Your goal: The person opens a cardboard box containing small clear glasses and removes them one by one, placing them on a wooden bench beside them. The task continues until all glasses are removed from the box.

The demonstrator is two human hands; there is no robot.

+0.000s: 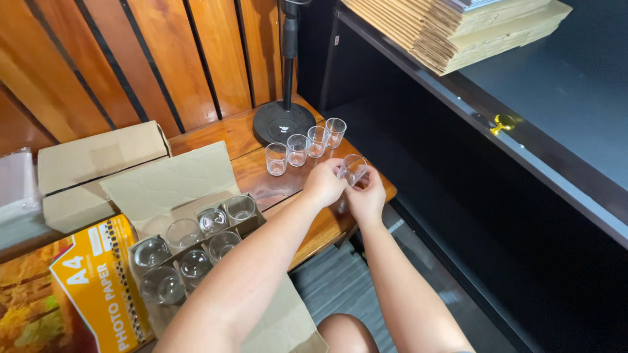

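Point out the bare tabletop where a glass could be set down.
Bare wood lies between the row of four glasses and the divided box, left of both hands, the left hand and right hand sharing a glass. A smaller strip runs beside the round lamp base. The table's left side is crowded with boxes.

Small clear glass cup in the grips is glossy; glossy varnished wooden tabletop beneath; left, matt brown cardboard divider box.

Round black stand base at twelve o'clock; closed brown carton at ten; orange paper pack at eight; flattened cardboard stack at one.
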